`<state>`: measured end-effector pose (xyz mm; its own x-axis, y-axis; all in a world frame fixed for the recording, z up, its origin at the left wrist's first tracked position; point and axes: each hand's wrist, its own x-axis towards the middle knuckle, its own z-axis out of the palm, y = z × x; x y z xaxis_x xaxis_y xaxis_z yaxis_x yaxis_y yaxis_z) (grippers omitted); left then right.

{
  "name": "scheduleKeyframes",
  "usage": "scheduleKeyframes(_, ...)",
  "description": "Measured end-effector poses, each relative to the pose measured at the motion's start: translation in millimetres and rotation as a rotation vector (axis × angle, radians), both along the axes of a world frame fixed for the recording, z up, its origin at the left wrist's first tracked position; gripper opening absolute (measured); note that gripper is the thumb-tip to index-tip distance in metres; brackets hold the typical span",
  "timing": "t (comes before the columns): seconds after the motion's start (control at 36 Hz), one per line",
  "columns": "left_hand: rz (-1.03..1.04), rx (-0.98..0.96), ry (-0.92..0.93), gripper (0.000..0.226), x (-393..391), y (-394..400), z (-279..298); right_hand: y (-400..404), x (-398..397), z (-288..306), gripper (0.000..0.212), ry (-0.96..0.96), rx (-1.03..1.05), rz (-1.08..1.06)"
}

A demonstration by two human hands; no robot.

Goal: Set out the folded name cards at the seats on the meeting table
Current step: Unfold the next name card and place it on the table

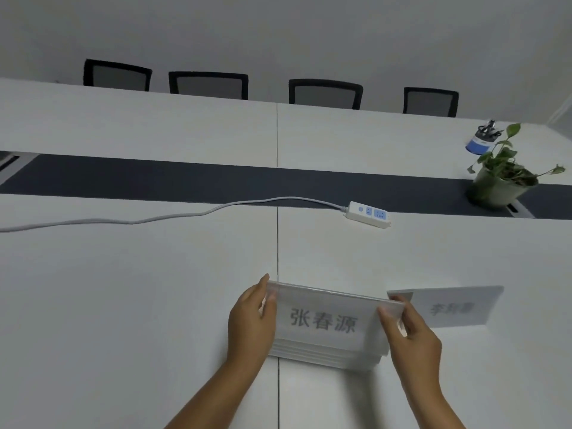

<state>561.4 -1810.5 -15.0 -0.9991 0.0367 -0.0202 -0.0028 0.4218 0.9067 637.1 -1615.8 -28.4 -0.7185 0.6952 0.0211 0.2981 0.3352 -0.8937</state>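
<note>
Both my left hand (252,317) and right hand (411,331) pinch the top name card (328,317) by its ends (light, stiff, slick plastic), lifting evenly off the stack (325,356)

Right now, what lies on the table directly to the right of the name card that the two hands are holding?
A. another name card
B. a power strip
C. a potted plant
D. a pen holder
A: another name card lies just right of the held name card, beside the right hand; the left hand grips the other end.
</note>
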Motion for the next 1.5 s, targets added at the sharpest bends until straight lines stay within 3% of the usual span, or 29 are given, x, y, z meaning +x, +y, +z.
scheduleKeyframes(0.11, 0.024, 0.042, 0.006, 0.04, 5.9, -2.5, 7.1, -7.8, 2.1, 20.2, 0.036, -0.017, 0.05, 0.011)
scheduleKeyframes(0.25, 0.11, 0.173, 0.031, 0.044, 14.5, -24.3, 34.7, -40.0, 2.2, 59.1, 0.046, 0.145, 0.102, 0.048)
scheduleKeyframes(0.36, 0.246, 0.226, 0.084, 0.047, 16.2, -60.9, 57.5, -79.0, -8.9, 74.4, 0.061, 0.246, 0.206, 0.211)
scheduleKeyframes(0.47, 0.419, 0.185, 0.121, 0.044, 4.6, -109.9, 57.2, -129.5, -36.4, 68.6, 0.051, 0.294, 0.255, 0.409)
scheduleKeyframes(0.58, 0.544, 0.092, 0.051, 0.042, -15.4, -159.9, 23.0, -180.0, -65.8, 38.3, 0.06, 0.104, 0.145, 0.593)
scheduleKeyframes(0.75, 0.544, -0.032, -0.135, 0.057, -33.1, -204.5, -41.7, -227.9, -87.0, -30.6, 0.063, -0.254, -0.04, 0.798)
scheduleKeyframes(0.94, 0.416, -0.098, -0.179, 0.06, -54.9, -216.6, -77.5, -227.4, -93.7, -63.2, 0.063, -0.313, -0.042, 0.754)
scheduleKeyframes(1.06, 0.354, -0.066, -0.16, 0.067, -65.8, -216.9, -85.3, -224.2, -94.4, -73.1, 0.074, -0.265, -0.073, 0.692)
scheduleKeyframes(1.11, 0.36, -0.053, -0.138, 0.069, -66.6, -216.9, -88.9, -223.1, -96.2, -77.7, 0.076, -0.229, -0.135, 0.624)
scheduleKeyframes(1.31, 0.455, -0.019, -0.091, 0.074, -58.9, -213.2, -109.3, -227.2, -102.0, -95.4, 0.051, -0.117, -0.214, 0.47)
scheduleKeyframes(1.5, 0.529, -0.003, -0.047, 0.073, -64.7, -207.5, -120.1, -228.7, -128.8, -93.5, 0.053, -0.12, -0.167, 0.521)
